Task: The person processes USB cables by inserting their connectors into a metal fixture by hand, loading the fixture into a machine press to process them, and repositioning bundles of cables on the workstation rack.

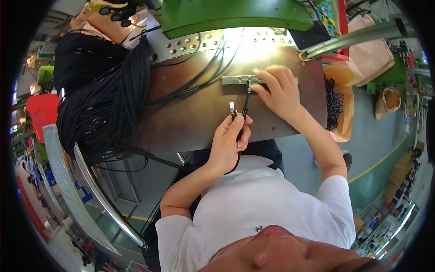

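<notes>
My left hand (230, 138) is closed around black cables in front of my body. One cable end, a silvery metal connector (232, 107), sticks up from its fingers. A second black cable (245, 103) runs from this hand up to another small metal connector (248, 85), which sits against a grey metal bar (233, 80) on the brown worktop. My right hand (280, 93) is at the bar's right part, its fingers apart. Its thumb is beside the connector and its index fingertip is above the bar; whether the thumb touches the connector I cannot tell.
A large bundle of black cables (106, 99) hangs over the left of the worktop (181, 122), with several strands reaching across. A green machine (235, 18) overhangs the back. At the right edge, a paper bag (346, 104) holds small black parts (334, 102). A metal rail (358, 41) stretches above.
</notes>
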`<state>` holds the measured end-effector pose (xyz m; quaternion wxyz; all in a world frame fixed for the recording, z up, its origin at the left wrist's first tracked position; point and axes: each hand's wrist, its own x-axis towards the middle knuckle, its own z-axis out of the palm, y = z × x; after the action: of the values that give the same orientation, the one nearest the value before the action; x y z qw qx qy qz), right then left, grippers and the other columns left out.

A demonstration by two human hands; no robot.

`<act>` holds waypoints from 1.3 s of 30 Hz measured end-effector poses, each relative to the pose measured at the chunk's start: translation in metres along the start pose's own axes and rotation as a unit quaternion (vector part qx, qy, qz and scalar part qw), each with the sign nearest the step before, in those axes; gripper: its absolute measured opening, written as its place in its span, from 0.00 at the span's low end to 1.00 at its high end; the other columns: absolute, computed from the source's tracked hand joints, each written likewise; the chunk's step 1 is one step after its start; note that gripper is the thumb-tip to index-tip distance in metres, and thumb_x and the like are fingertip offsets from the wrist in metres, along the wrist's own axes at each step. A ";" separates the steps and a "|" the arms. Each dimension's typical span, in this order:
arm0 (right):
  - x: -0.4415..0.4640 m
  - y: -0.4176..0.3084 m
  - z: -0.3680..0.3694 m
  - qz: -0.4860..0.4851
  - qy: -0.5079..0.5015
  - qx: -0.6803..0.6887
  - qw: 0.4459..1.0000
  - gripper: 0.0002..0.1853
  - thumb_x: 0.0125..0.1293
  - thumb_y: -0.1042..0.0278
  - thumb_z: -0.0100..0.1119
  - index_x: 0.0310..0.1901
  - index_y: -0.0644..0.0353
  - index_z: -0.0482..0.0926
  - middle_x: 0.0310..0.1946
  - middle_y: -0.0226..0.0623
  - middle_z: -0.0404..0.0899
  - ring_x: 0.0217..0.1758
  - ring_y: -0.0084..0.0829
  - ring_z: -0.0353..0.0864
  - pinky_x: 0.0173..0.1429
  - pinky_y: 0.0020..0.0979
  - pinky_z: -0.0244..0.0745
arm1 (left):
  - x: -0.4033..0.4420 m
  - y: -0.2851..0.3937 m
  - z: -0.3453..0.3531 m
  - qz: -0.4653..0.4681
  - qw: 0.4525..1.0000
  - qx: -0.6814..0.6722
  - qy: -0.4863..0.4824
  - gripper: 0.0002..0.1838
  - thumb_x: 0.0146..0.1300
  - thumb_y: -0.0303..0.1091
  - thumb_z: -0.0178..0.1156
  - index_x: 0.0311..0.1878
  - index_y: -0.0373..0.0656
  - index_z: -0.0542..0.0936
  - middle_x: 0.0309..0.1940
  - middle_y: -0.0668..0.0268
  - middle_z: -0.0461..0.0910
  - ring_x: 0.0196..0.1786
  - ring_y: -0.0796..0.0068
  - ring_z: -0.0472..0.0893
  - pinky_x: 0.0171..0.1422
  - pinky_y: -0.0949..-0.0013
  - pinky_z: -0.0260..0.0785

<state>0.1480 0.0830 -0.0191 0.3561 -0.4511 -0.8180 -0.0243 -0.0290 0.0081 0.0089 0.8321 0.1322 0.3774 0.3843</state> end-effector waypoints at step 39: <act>-0.004 -0.005 0.000 0.175 -0.032 0.163 0.970 0.09 0.52 0.77 0.61 0.36 0.58 0.76 0.33 0.27 0.79 0.39 0.31 0.75 0.47 0.29 0.69 | 0.009 0.059 0.009 0.039 0.880 0.469 -0.057 0.19 0.73 0.37 0.45 0.38 0.30 0.80 0.21 0.64 0.78 0.24 0.78 0.74 0.31 0.79 0.67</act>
<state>0.1452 0.0769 -0.0201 0.3969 -0.5242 -0.7301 0.1864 -0.0508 0.0550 0.0399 0.6770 0.5433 0.4602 0.1863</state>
